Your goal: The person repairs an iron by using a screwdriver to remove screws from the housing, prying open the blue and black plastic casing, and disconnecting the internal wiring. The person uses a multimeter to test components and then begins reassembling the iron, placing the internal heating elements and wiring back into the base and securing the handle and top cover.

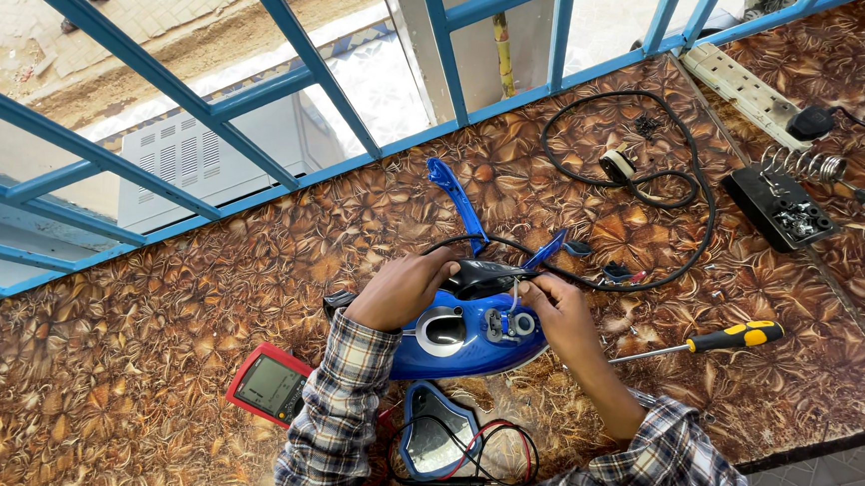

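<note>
Blue plastic body of an opened clothes iron (462,335) lies on the brown leaf-patterned table (145,356) right below me. My left hand (405,289) grips its black rear piece (486,274), fingers curled over it. My right hand (560,316) pinches small parts at the iron's side. A yellow-handled screwdriver (717,340) lies near my right, a red multimeter (269,383) by my left sleeve.

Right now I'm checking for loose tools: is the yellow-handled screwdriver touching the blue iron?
Apart. The head view shows the yellow-handled screwdriver lying on the patterned table, its tip stopping short of the blue iron, with the right hand between them.
</note>
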